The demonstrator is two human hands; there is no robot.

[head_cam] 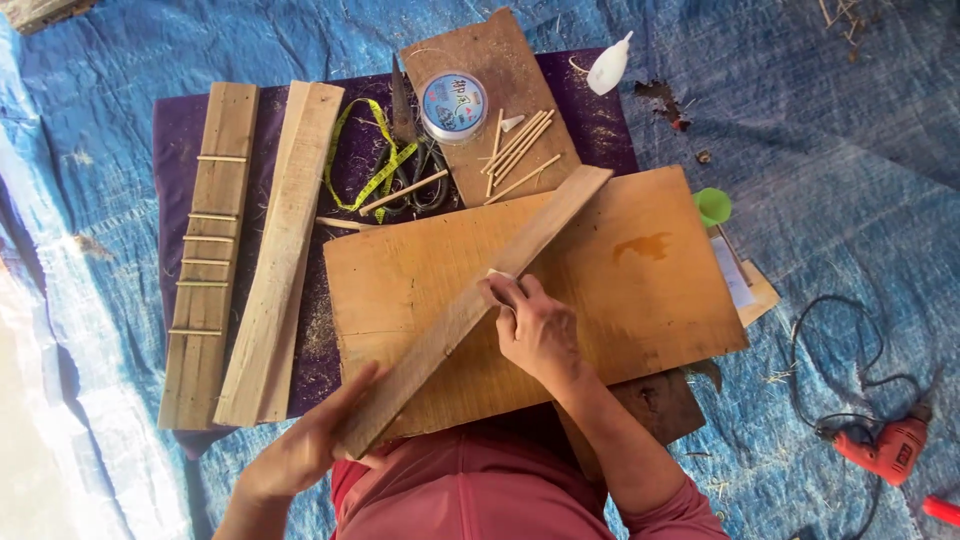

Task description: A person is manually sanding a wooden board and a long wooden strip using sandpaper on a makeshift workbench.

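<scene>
Two hands were on one long plank point(470, 310), which lay slantwise across the big brown board point(640, 290) on your lap, over the blue tarp point(820, 120). Your left hand point(300, 450) braced the plank's near end, fingers straight and pressed together along its edge. Your right hand point(535, 325) sat at mid-length, fingertips pinching a small pale piece point(500, 278) against the wood; it may have been sandpaper, though the view was too small to be sure.

As for progress, one plank on the purple cloth point(175, 120) to your left, the slatted plank point(210, 250), already carried six thin cross-sticks, while the bare planks point(275, 260) beside it carried none, and neither did the one under your hands. So I judged the work partly done. Loose sticks point(515, 150) waited on the smaller board point(500, 70) beyond, near the spool of line point(453, 105), the yellow tape measure point(375, 170) and the white glue bottle point(610, 65). An orange drill point(885, 450) lay well apart on your right.
</scene>
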